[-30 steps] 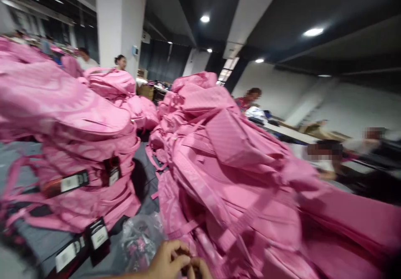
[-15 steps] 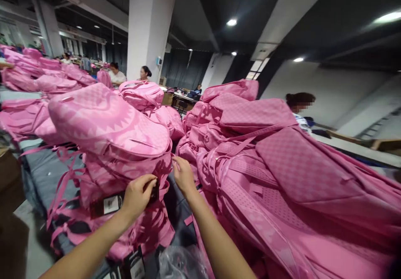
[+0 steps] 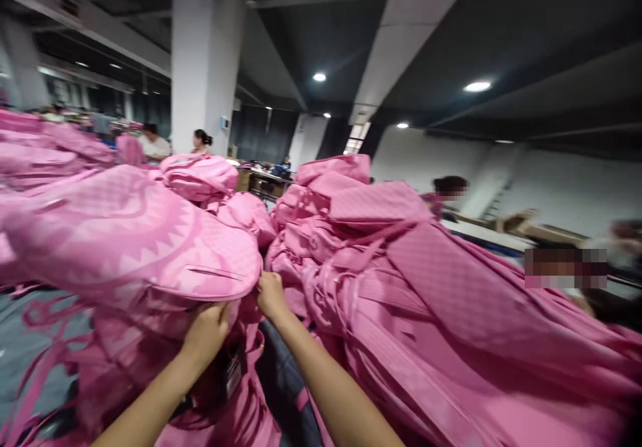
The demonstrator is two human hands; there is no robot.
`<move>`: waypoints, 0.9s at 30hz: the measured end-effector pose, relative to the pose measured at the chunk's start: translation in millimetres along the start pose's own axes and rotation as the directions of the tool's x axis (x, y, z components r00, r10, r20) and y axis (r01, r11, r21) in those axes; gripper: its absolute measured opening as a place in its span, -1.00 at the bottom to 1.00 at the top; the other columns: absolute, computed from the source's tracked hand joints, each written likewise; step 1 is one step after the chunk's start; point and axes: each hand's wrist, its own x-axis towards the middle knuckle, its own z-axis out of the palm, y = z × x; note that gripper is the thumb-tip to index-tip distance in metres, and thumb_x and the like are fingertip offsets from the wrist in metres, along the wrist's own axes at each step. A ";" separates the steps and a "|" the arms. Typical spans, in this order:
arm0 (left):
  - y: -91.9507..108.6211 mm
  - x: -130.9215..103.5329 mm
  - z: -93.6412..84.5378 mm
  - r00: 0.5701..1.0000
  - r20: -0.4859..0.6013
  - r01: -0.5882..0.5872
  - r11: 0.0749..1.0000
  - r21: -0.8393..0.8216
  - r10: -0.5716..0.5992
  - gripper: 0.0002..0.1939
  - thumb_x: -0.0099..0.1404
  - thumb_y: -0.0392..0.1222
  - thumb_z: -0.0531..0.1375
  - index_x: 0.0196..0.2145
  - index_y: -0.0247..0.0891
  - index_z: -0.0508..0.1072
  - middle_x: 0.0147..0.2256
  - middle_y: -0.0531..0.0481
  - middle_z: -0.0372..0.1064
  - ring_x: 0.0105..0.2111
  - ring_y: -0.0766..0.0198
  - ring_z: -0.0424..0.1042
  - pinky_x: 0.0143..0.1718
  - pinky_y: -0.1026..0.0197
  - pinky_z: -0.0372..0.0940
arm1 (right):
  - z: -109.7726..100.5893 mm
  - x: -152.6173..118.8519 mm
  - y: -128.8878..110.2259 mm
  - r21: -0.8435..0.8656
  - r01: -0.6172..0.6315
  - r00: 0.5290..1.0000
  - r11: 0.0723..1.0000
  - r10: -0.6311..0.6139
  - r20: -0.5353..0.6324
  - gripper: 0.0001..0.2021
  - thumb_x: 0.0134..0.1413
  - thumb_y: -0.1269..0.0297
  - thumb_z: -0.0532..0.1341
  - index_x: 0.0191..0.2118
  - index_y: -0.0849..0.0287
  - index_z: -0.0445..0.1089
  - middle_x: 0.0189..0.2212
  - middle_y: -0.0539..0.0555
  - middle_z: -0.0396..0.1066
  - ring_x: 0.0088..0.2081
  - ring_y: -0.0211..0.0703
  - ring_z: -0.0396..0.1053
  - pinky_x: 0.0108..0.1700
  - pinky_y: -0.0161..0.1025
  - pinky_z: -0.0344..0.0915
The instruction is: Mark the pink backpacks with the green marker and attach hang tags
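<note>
A pink backpack [image 3: 150, 233] with a lighter jagged-edged pattern lies on top of a stack of pink bags. My left hand [image 3: 206, 330] is closed at the underside of its near edge, fingertips partly hidden in the pink fabric. At the backpack's right end, my right hand [image 3: 271, 294] has its fingers closed against the edge. A dark tag with a white label [image 3: 233, 375] hangs below my left hand, blurred. To the right rises a large pile of pink backpacks [image 3: 451, 286] with dotted straps.
More pink bags [image 3: 55, 149] are heaped at the far left. Grey cloth [image 3: 285, 380] shows between the two stacks. A white column [image 3: 205, 52] stands behind. Several people are in the background, one [image 3: 449, 189] beyond the right pile and one at the far right.
The view has turned right and up. My left hand has moved up from beside the tag to the backpack's underside; my right hand now touches its edge. Another person has come into view at right.
</note>
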 end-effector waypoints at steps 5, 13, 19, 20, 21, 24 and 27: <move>3.8 -5.1 -3.8 1.000 -0.008 -0.023 0.997 -0.071 0.023 -0.66 0.40 -0.18 0.01 -0.05 -0.13 0.55 -0.17 -0.07 0.58 -0.16 0.12 0.57 -0.13 0.20 0.39 | 11.1 -3.2 -8.0 0.083 0.108 0.994 0.991 -0.106 -0.028 -0.85 0.01 0.46 0.12 -0.37 0.14 0.42 -0.33 0.20 0.50 -0.24 0.05 0.41 -0.09 0.02 0.28; 7.4 -15.7 -6.4 0.979 -0.089 -0.195 0.973 -0.122 0.185 -0.70 0.39 -0.23 0.02 -0.16 -0.17 0.56 -0.18 -0.03 0.58 -0.20 0.19 0.57 -0.15 0.22 0.43 | -25.9 8.6 -28.8 0.196 0.106 0.987 0.975 -0.080 -0.137 -0.94 -0.04 0.40 0.13 -0.36 0.14 0.28 -0.50 0.01 0.40 -0.42 -0.16 0.31 -0.14 -0.15 0.21; 14.6 -20.2 -19.0 0.976 -0.189 -0.097 0.994 0.054 0.105 -0.70 0.38 -0.23 0.04 -0.10 -0.18 0.56 -0.13 -0.07 0.56 -0.19 0.14 0.56 -0.13 0.16 0.41 | -52.5 -7.6 -57.8 0.352 0.107 0.986 0.930 -0.055 -0.157 -0.97 0.08 0.31 0.13 -0.32 0.12 0.25 -0.46 -0.02 0.43 -0.43 -0.19 0.33 -0.31 -0.27 0.21; 16.3 -20.8 -20.1 0.984 -0.159 -0.068 0.995 0.075 0.079 -0.70 0.37 -0.25 0.05 -0.10 -0.18 0.56 -0.14 -0.08 0.57 -0.21 0.14 0.56 -0.16 0.16 0.41 | -53.5 -13.3 -61.3 0.371 0.107 0.987 0.922 -0.053 -0.152 -0.96 0.09 0.30 0.13 -0.33 0.11 0.25 -0.45 -0.02 0.43 -0.42 -0.18 0.33 -0.32 -0.27 0.21; 18.2 -21.3 -20.9 0.990 -0.126 -0.047 0.996 0.081 0.057 -0.69 0.36 -0.27 0.05 -0.09 -0.20 0.56 -0.14 -0.10 0.57 -0.22 0.13 0.56 -0.18 0.16 0.41 | -53.8 -18.7 -64.2 0.387 0.106 0.987 0.916 -0.052 -0.149 -0.95 0.10 0.29 0.14 -0.34 0.11 0.25 -0.45 -0.01 0.44 -0.41 -0.18 0.34 -0.32 -0.28 0.22; 24.0 -21.5 -22.5 0.999 -0.050 -0.001 0.999 0.036 0.003 -0.68 0.34 -0.30 0.04 -0.11 -0.22 0.57 -0.14 -0.13 0.56 -0.21 0.12 0.55 -0.17 0.15 0.39 | -52.4 -30.2 -69.7 0.420 0.108 0.987 0.901 -0.048 -0.151 -0.92 0.12 0.29 0.15 -0.38 0.12 0.26 -0.44 0.01 0.44 -0.38 -0.16 0.35 -0.31 -0.28 0.24; 27.4 -20.3 -23.5 0.999 -0.016 0.034 0.999 0.004 -0.034 -0.68 0.31 -0.34 0.03 -0.17 -0.21 0.57 -0.15 -0.14 0.56 -0.22 0.11 0.54 -0.19 0.14 0.36 | -50.4 -35.0 -71.6 0.437 0.130 0.987 0.890 -0.074 -0.144 -0.94 0.11 0.35 0.15 -0.38 0.13 0.31 -0.44 0.03 0.45 -0.37 -0.16 0.37 -0.30 -0.28 0.26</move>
